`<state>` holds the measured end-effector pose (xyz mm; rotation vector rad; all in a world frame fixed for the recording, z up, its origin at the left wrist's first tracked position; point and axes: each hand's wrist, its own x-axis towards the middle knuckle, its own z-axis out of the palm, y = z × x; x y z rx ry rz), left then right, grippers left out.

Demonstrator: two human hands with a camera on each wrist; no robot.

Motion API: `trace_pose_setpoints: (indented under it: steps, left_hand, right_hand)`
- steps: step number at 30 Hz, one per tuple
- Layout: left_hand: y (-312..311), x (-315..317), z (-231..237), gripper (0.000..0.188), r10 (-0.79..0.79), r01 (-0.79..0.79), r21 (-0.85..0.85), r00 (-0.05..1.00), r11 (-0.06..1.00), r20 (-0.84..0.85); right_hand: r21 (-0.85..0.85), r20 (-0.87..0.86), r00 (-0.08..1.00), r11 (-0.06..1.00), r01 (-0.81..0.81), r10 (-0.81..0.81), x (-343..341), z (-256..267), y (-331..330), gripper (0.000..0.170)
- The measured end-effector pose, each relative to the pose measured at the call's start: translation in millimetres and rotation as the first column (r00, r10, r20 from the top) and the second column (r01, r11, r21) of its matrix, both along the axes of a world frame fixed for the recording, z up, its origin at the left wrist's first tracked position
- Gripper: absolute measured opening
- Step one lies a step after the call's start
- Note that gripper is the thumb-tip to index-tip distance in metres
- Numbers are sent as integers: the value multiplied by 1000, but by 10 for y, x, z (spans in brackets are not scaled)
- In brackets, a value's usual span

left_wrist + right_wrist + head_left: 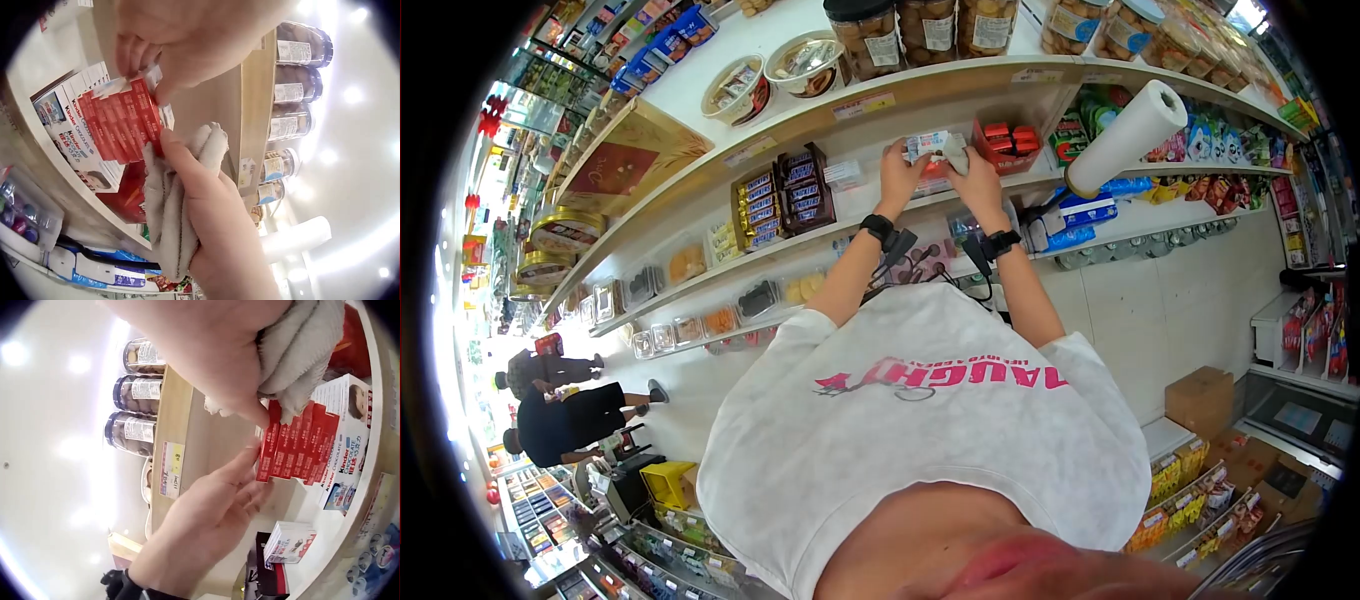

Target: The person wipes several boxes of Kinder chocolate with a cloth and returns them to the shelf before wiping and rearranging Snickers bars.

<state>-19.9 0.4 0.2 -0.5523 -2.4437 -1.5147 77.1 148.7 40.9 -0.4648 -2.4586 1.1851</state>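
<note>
Toward the front edge of the middle shelf (331, 530), a stack of Kinder boxes (119, 122) is sitting between the person's two hands. Left hand (199, 515): the fingers and thumb are pinching the left side of the stack. Right hand (217, 203): the fingers are clasping a bunched cloth (167, 219), while the thumb is touching the right side of the boxes. From where I am standing, I cannot tell whether the stack is resting on the shelf or being held slightly above it. Along the same edge, a white pack (289, 542) is lying to the left, with the Snickers (803, 190) beyond it; a red carton (1007, 150) is standing to the right.

Step in hand, by my judgement: squaring up the boxes, the cloth probably serving for wiping. The next move is likely calling for even pressure from both sides, then for seating the stack parallel to the shelf's front edge.
</note>
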Motion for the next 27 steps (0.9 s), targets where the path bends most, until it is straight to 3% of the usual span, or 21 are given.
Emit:
trace_pose_setpoints:
  steps: [4, 6, 9, 12, 16, 18, 19, 22, 23, 24, 25, 27]
  left_hand:
    - [-10, -43, -93, 61, 33, -34, -54, 999, 998, -31]
    - [-16, -21, -72, 63, 17, -15, -42, 999, 999, 47]
    - [-48, -3, 27, 64, -12, 16, -31, 990, 999, 139]
    - [-28, -48, -98, 62, 5, -6, 5, 992, 1000, 130]
    - [-243, -112, -67, 58, -8, -2, 38, 966, 999, 259]
    - [-436, -124, -21, 51, 30, -60, 92, 952, 994, 305]
    - [-550, -157, -39, 48, 48, -91, 121, 945, 989, 324]
    - [-974, -258, -304, 40, 221, -209, -122, 971, 970, 92]
    - [-1091, -239, -280, 42, 241, -223, -129, 961, 966, 137]
    - [-1193, -200, -266, 44, 258, -235, -136, 948, 962, 185]
    - [-1285, -223, -396, 47, 242, -217, -187, 962, 958, 127]
    - [-1426, -232, -744, 53, 197, -179, -298, 980, 938, 30]
  right_hand:
    - [-29, 49, 998, 999, -24, 25, -14, -21, 85, 47]
    - [-101, 73, 995, 993, -61, 68, -18, -13, 178, 46]
    - [-45, -87, 996, 999, -28, 24, -18, -33, 348, 44]
    - [-134, -95, 995, 990, -51, 38, -6, 220, 376, 44]
    - [-260, -135, 976, 944, -201, 170, -15, 552, -32, 45]
    - [-296, -156, 956, 912, -285, 248, -70, 454, -283, 45]
    - [-281, -167, 939, 898, -338, 301, -22, 660, -493, 46]
    - [-235, -170, 912, 883, -406, 374, -170, 446, -908, 46]
    - [-253, -84, 901, 865, -433, 426, -291, 312, -991, 50]
    - [-272, 3, 881, 848, -454, 473, -418, 148, -1060, 55]
    - [-294, 94, 853, 833, -469, 514, -522, 69, -1131, 60]
    - [-292, 53, 856, 828, -479, 514, -595, 82, -1375, 63]
